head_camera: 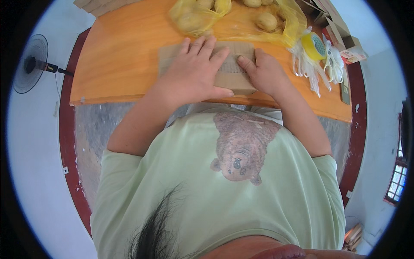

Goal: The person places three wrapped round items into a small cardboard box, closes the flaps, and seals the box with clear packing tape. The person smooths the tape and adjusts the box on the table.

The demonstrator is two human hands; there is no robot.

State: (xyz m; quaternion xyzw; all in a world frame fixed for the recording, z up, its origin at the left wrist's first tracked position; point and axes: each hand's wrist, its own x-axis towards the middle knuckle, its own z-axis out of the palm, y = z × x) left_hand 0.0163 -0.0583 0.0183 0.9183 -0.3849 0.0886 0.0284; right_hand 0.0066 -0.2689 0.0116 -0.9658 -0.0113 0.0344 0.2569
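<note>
A flat brown cardboard box (237, 79) lies on the wooden table (123, 64) in front of me, close to the near edge. My left hand (199, 69) rests across its top with the fingers spread, hiding much of the left half. At the box's right end, my right hand (265, 68) grips the edge; the thumb lies on top and the other fingers are partly hidden down the side. Between the hands, a band of rougher or perforated cardboard shows on the top face.
Beyond the box sits a yellow plastic bag (223, 32) with several potatoes (266, 21). At right lie a yellow tape roll (313, 46), white-handled scissors (329, 64), clear plastic bags (302, 61) and a phone-like object (345, 89). Cardboard boxes (351, 45) stand behind; a fan (30, 64) is at left.
</note>
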